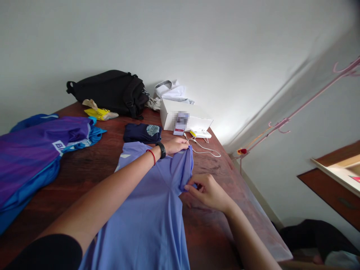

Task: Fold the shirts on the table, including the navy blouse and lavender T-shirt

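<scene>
A light purple-blue shirt (140,221) lies spread on the dark wooden table (81,168), its collar end away from me. My left hand (177,145) reaches across it and pinches the upper edge of the right-hand sleeve (182,170). At the lower corner of that same sleeve, my right hand (209,191) has thumb and fingers closed on the cloth. The sleeve is gathered and creased between both hands. A folded navy garment (142,134) sits just beyond the shirt's collar.
Purple and blue jerseys (36,150) lie at the left. Behind are a black backpack (109,92), a yellow packet (98,113) and a white box (185,112) with a phone (180,123) against it. A white cable (206,150) runs nearby. A pink stand (303,99) rises at the right.
</scene>
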`<state>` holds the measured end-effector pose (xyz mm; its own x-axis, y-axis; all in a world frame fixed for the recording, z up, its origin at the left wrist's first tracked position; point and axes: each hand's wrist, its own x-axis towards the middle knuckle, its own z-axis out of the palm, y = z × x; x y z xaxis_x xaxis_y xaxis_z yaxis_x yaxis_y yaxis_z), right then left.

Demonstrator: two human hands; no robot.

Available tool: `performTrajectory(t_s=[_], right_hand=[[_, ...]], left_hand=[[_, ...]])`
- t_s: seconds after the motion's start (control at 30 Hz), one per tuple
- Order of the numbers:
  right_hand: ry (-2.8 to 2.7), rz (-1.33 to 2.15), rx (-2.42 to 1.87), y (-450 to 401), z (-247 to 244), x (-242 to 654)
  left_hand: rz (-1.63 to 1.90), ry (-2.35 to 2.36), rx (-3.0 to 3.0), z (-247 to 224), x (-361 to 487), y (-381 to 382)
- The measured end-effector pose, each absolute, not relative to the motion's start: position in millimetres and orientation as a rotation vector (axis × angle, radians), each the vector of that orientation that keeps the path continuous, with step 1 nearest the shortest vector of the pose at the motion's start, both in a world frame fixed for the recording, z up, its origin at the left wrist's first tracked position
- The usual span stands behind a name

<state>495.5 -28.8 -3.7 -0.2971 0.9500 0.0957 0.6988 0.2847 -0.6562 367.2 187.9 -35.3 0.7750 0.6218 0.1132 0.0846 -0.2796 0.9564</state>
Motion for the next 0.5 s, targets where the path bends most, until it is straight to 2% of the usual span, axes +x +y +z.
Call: performTrajectory(t_s=[0.13, 0.5], right_hand=[[-2.027, 0.790, -1.613, -26, -3, 520], [-1.869, 1.732, -1.637, -25, -13, 565]], left_hand=[[0.620, 0.610, 1.906, -33, 372, 186], [0.431, 0.521, 2.236, -59, 406, 166]])
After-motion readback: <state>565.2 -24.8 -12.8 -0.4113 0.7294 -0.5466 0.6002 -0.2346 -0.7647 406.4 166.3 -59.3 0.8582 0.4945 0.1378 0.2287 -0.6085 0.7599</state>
